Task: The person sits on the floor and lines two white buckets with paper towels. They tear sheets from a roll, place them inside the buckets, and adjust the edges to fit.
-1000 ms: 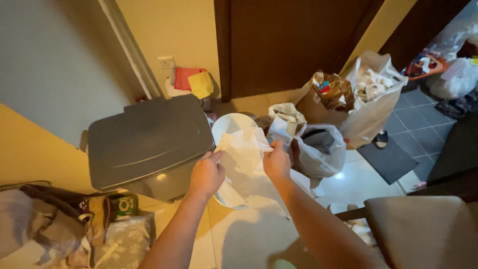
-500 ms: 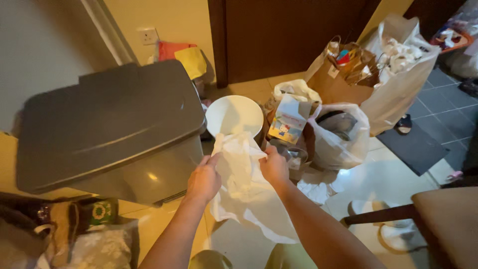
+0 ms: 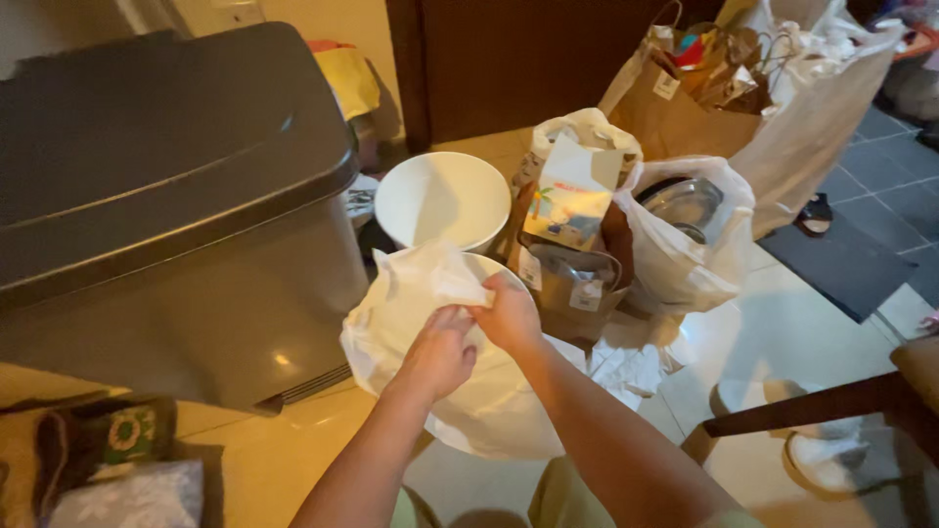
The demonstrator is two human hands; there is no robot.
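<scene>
Both of my hands grip a crumpled white plastic bag [image 3: 401, 303] in front of me. My left hand [image 3: 438, 354] pinches its upper edge, and my right hand [image 3: 509, 315] holds the same edge right beside it. Under the bag stands a white round bin [image 3: 489, 420], partly hidden by the plastic. A second white round bin [image 3: 442, 200] stands open just behind it. A large grey lidded trash can [image 3: 166, 215] is close on the left.
A brown paper bag [image 3: 572, 264] with a box in it, a white plastic bag [image 3: 685, 244] holding a metal bowl and a tall paper bag [image 3: 704, 88] crowd the right. A dark door [image 3: 528, 59] lies behind. A wooden chair [image 3: 831, 411] is lower right, cloth items [image 3: 108, 460] lower left.
My view has come closer and lower toward the bins. My hands have drawn together on the white bag's edge and lowered it over the near bin.
</scene>
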